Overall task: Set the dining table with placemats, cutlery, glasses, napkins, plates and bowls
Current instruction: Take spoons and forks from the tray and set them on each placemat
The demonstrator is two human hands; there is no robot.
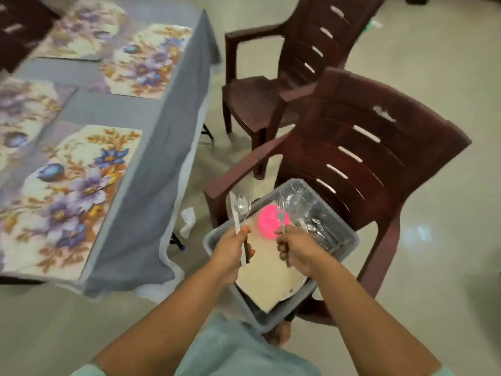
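Observation:
My left hand [230, 253] grips a knife [234, 213] and a spoon [243, 206] together, both pointing up. A fork [281, 213] stands tines up in the grip of my right hand [298, 252]. Both hands are above a grey plastic tub [349, 234] that rests on a dark brown chair [374, 158]. In the tub lie a pink bowl [267, 222], a cream napkin or cloth [268, 278], clear glasses [295, 198] and more cutlery [315, 230]. To the left stands the table with a grey cloth [162, 137], and several floral placemats [73, 191] lie on it.
A second brown chair [271, 85] stands further back, beside the table's end. A white crumpled scrap [187, 221] lies on the tiled floor between table and chair. Another dark chair [16, 33] shows at the top left corner. Open floor spreads to the right.

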